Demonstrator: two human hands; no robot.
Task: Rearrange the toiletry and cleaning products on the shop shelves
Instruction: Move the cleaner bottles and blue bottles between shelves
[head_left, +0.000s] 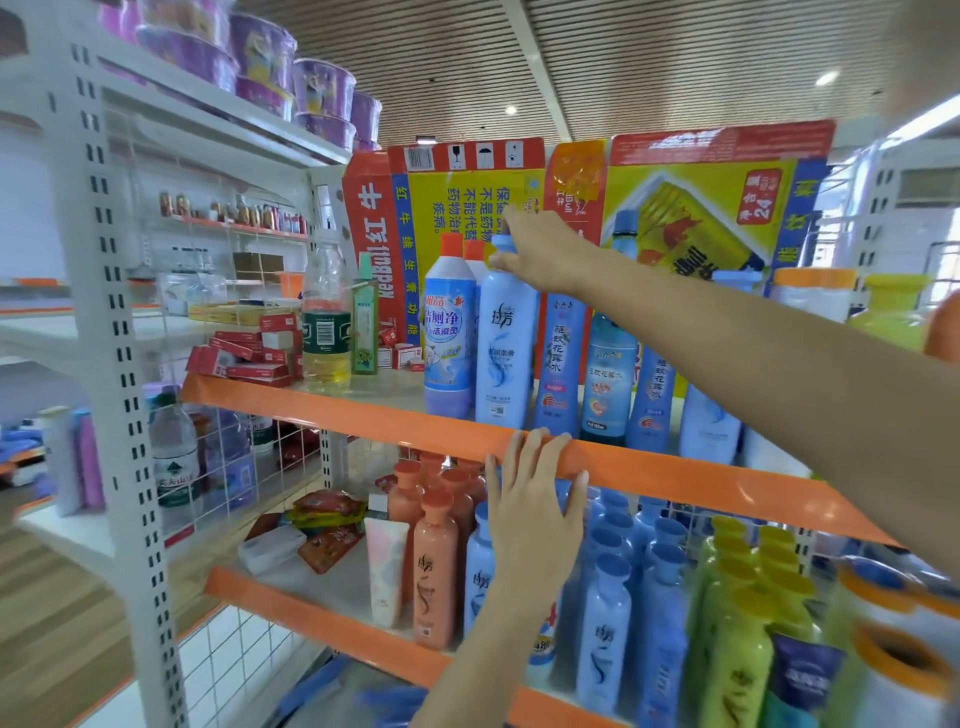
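Note:
My right hand (540, 254) grips the cap of a tall pale blue shampoo bottle (504, 348) that stands at the front of the upper orange-edged shelf (675, 470). Left of it stands a toilet cleaner bottle (449, 338) with an orange cap. Right of it are several blue floral-water bottles (610, 374). My left hand (535, 509) rests with straight fingers on the shelf's orange front edge. On the lower shelf (332, 623) stand orange shampoo bottles (436, 571), blue ones (605, 629) and green ones (737, 623).
A flattened Red Bull carton (691, 202) backs the upper shelf. Red boxes (249, 358), an oil bottle (326, 317) and a green box (365, 322) sit at its left. A white upright (119, 364) stands at left. Purple noodle cups (270, 57) top the rack.

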